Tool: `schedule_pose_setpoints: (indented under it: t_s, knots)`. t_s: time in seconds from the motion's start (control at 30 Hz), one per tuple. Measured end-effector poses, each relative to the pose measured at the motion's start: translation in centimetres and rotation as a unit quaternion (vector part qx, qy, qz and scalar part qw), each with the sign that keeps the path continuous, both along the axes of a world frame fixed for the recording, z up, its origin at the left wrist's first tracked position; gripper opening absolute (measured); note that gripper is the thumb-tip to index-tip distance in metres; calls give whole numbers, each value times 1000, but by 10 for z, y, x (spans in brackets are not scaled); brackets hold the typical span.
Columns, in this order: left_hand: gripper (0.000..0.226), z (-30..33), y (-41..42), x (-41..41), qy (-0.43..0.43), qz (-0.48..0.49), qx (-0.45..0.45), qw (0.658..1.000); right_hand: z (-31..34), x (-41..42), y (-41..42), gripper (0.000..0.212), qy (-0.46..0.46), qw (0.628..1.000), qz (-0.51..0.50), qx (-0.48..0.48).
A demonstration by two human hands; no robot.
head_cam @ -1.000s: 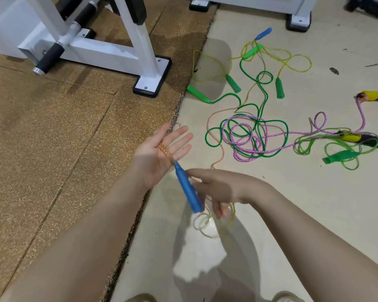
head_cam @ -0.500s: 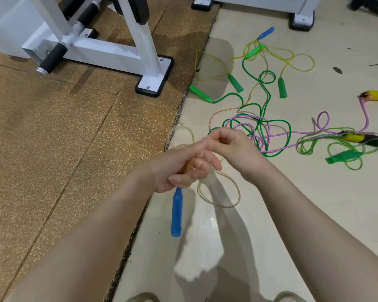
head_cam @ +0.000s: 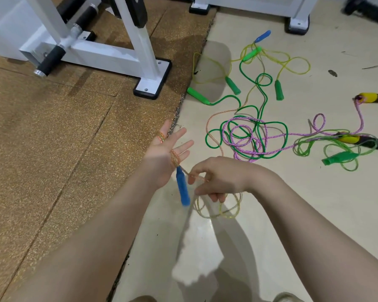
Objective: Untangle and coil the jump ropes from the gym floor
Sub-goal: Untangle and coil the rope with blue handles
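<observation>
— Where the pale smooth gym floor (head_cam: 314, 214) meets the brown speckled rubber mat (head_cam: 52, 149), what lies there?
— Tangled green, pink and yellow jump ropes (head_cam: 258, 136).
— And the hands?
— Left hand (head_cam: 162, 158) flat, fingers apart, thin orange braided rope (head_cam: 175, 159) looped round it, blue plastic handle (head_cam: 183, 188) dangling. Right hand (head_cam: 218, 177) pinches that rope.

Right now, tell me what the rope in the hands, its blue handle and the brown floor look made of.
Rope: looks like braided orange-flecked cord, matte; a woven pattern shows.
Blue handle: probably plastic, smooth and evenly coloured, though blurred.
Brown floor: seemingly speckled rubber or cork matting, grainy, with tile seams.
</observation>
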State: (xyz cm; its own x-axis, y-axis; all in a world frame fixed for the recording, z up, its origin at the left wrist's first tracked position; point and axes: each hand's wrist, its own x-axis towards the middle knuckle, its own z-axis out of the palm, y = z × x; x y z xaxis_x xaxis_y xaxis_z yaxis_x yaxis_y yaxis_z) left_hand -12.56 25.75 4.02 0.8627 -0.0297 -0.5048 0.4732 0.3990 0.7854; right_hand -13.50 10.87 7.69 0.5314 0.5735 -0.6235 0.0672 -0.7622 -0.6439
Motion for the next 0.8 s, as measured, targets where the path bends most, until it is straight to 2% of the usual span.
schedule_pose_setpoints:
  t_s: [0.07, 0.13, 0.2, 0.3, 0.4, 0.43, 0.5, 0.57, 0.7, 0.8]
  knots:
    - [50, 0, 4, 2, -3, 3, 28, 1000, 1, 3, -6, 9, -22, 999, -36, 23]
    - [49, -2, 10, 4, -5, -19, 84, 996, -2, 5, -14, 14, -47, 996, -71, 41]
    - [50, -4, 13, 2, -30, -97, 170, 980, -7, 6, -18, 17, -75, 989, -111, 65]
    - [44, 0, 11, -9, -42, -246, 216, 944, -14, 8, -23, 18, -151, 958, -193, 151]
    - [47, 7, 3, -16, 8, -341, 151, 928, -24, 13, -29, 29, -304, 903, -251, 171]
    - [49, 11, -1, -17, 25, -360, 113, 926, -28, 13, -30, 31, -339, 886, -268, 170]
    - [40, 19, -5, -19, 26, -387, 50, 920, -36, 10, -27, 30, -373, 861, -299, 175]
    - [28, 19, -4, -19, 13, -407, 9, 913, -43, 7, -21, 28, -375, 846, -328, 192]
    - [20, 14, 5, -18, 20, -432, -24, 901, -47, 5, -18, 35, -354, 837, -356, 220]
    - [19, 13, 9, -18, 29, -449, -103, 887, -39, 2, -14, 42, -258, 827, -427, 260]
